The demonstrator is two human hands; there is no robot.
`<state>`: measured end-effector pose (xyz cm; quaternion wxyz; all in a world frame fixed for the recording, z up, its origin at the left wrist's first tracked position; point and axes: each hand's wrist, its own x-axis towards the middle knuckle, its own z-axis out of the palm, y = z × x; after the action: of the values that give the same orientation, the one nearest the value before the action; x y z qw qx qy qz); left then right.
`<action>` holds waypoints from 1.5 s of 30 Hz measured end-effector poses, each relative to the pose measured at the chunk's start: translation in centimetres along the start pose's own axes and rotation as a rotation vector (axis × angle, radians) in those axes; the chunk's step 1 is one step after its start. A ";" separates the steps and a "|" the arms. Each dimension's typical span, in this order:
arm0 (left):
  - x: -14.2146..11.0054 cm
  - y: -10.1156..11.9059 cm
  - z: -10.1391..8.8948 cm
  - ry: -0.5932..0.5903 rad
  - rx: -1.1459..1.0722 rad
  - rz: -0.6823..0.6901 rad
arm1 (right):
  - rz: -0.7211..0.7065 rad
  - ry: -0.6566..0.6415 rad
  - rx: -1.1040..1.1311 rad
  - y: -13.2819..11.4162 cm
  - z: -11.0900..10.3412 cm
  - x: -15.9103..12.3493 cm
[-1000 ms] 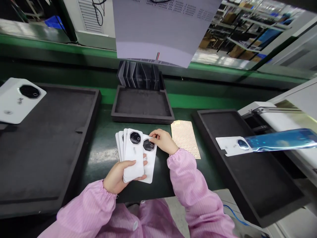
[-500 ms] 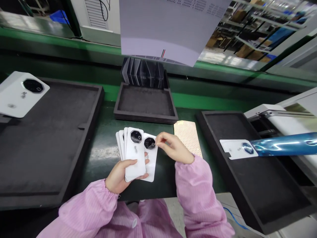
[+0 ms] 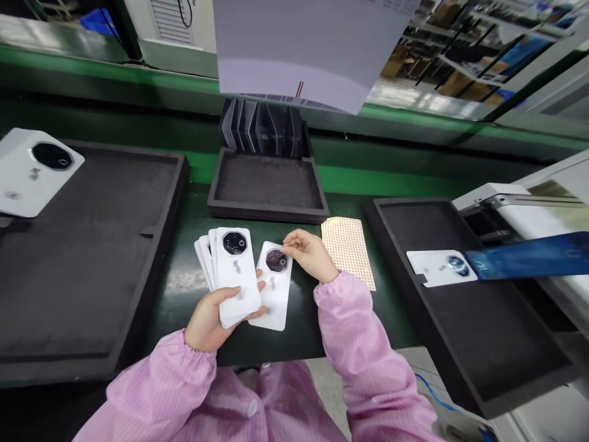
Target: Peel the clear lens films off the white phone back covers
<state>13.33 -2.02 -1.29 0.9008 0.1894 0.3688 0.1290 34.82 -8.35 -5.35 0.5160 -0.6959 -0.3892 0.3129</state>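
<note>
My left hand (image 3: 214,316) is closed round a fanned stack of white phone back covers (image 3: 237,276), thumb on top and fingers underneath. Each visible cover has a dark octagonal camera window near its upper end. One separate white phone back cover (image 3: 272,294) lies to the right of the stack, its lower left edge over the fingertips of that hand. My right hand (image 3: 315,253) is closed in a pinch at the upper right of this cover's camera window (image 3: 277,260). Whatever is between those fingertips is too small to make out.
A sheet of small red dots (image 3: 348,248) lies right of my hands. Black foam trays stand at left (image 3: 92,258), back (image 3: 269,215) and right (image 3: 460,331). White covers rest on the left and right trays; blue film (image 3: 534,255) extends from the right one. Dark sheets (image 3: 262,129) stand behind.
My right hand drew back from the camera window, then returned to its upper right corner. My left hand has shifted the stack left, showing more of the right-hand cover.
</note>
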 end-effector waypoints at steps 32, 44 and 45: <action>-0.4 1.4 0.5 -0.287 0.276 -0.036 | -0.367 0.288 -0.051 -2.3 -0.2 -0.9; -0.4 -0.4 0.0 -0.293 0.518 -0.055 | -0.379 0.185 0.047 -4.5 0.2 -2.6; -0.4 -0.3 0.0 -0.290 0.534 -0.054 | -0.377 0.180 0.062 -4.6 0.1 -2.6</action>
<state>13.09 -2.47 -1.18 0.8655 0.4261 0.2620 -0.0250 32.43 -9.83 -0.90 0.6193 -0.6196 -0.4551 0.1594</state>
